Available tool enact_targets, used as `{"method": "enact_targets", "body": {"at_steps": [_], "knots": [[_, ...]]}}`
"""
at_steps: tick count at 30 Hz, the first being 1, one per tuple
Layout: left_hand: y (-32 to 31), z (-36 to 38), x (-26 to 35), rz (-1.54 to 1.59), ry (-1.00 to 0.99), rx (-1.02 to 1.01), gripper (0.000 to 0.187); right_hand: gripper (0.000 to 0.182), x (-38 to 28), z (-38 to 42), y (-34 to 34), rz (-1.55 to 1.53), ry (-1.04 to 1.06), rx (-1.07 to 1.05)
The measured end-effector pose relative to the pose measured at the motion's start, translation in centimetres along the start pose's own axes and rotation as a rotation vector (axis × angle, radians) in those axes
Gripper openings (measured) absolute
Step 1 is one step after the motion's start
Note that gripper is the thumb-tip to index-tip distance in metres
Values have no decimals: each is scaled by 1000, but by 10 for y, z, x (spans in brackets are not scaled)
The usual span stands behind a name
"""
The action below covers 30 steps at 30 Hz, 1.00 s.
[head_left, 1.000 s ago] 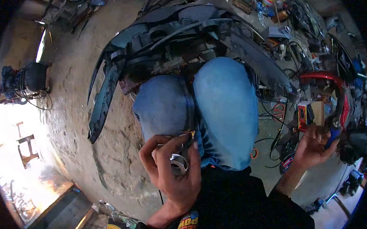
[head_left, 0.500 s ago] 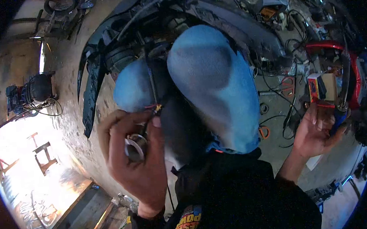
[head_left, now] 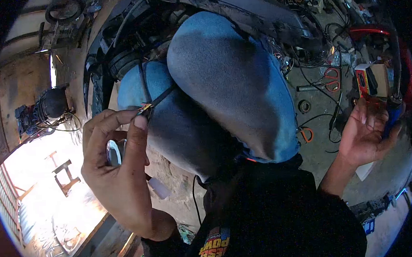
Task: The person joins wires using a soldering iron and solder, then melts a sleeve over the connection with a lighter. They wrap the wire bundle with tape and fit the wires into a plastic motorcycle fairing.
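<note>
My left hand (head_left: 119, 161) pinches a black cable (head_left: 144, 83) between thumb and forefinger, right at a spot where small red and yellow wires (head_left: 144, 108) show. A shiny round ring-shaped thing (head_left: 114, 153) sits in the curl of the same hand. The cable runs up over my knee toward dark vehicle parts. Off to the right, my right hand (head_left: 364, 134) is palm up, its fingers curled at a blue-handled tool (head_left: 394, 120). A long metal piece rises above that handle, and the fingers partly hide the tool.
Orange-handled scissors (head_left: 331, 80), a roll of tape (head_left: 304, 106) and another orange handle (head_left: 306, 135) lie on the floor right of my knees. A small open box (head_left: 380, 77) stands beyond my right hand, near a red panel (head_left: 368, 30). Dark body parts (head_left: 255, 9) lie ahead.
My left hand has moved left and slightly up with the cable, and the ring-shaped thing has turned. The right hand stays on the tool; the whole view has shifted a little.
</note>
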<state>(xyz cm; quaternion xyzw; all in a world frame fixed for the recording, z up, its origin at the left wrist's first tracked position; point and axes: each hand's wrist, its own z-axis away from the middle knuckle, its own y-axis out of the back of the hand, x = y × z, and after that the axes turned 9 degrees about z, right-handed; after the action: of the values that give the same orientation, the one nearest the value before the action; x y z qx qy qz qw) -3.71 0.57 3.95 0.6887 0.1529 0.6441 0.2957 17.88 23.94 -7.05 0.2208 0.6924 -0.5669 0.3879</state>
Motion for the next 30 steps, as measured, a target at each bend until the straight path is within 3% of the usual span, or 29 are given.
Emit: {"method": "enact_targets", "body": {"at_steps": [15,21,24,30], "knots": [[4,-7,-2,104,112,-60,11,31,1,-7,10,-6,22,31],[2,-9,-2,-26,-62,-98,11,34,3,-9,14,19,18,-46],[3,-10,-2,-18,-58,-117,11,32,3,-8,14,33,15,-105],[6,-15,-6,-28,-137,-164,11,32,2,-8,14,34,4,-40]]}}
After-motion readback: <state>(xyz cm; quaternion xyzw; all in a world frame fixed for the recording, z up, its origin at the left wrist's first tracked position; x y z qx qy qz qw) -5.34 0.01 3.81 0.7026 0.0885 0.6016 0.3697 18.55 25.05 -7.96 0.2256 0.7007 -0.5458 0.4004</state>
